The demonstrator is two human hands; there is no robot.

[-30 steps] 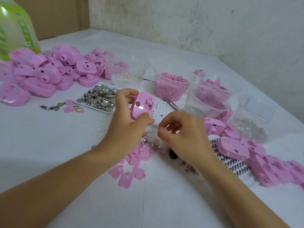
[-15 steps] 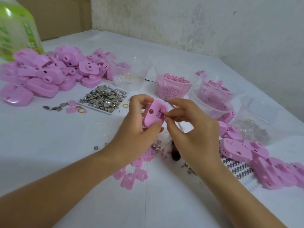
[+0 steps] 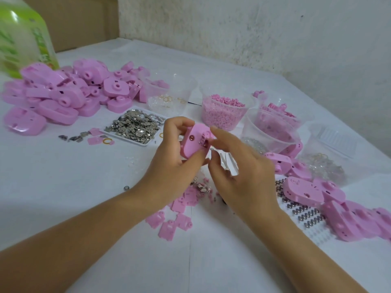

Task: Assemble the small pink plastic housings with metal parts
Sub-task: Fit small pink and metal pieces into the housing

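My left hand [image 3: 174,159] grips a small pink housing [image 3: 193,142] upright above the table centre, thumb at its lower edge and fingers behind it. A small metal part [image 3: 202,142] sits in a slot on its face. My right hand [image 3: 239,172] is just right of the housing; its straight index finger touches the housing's upper right edge, and the thumb is apart below. A white tray of loose metal parts [image 3: 135,126] lies behind my left hand.
A pile of pink housings [image 3: 63,96] fills the back left beside a green bottle [image 3: 23,37]. Clear cups of pink pellets [image 3: 224,111], rings [image 3: 169,96] and pink pieces [image 3: 273,132] stand behind. More housings [image 3: 306,187], a spring mat [image 3: 304,214] and small pink plates [image 3: 179,220] lie near.
My right hand rose from the table to the housing and pinched a part at its slot; now its index finger lies straight on the housing. My left hand turned the housing's face toward me.
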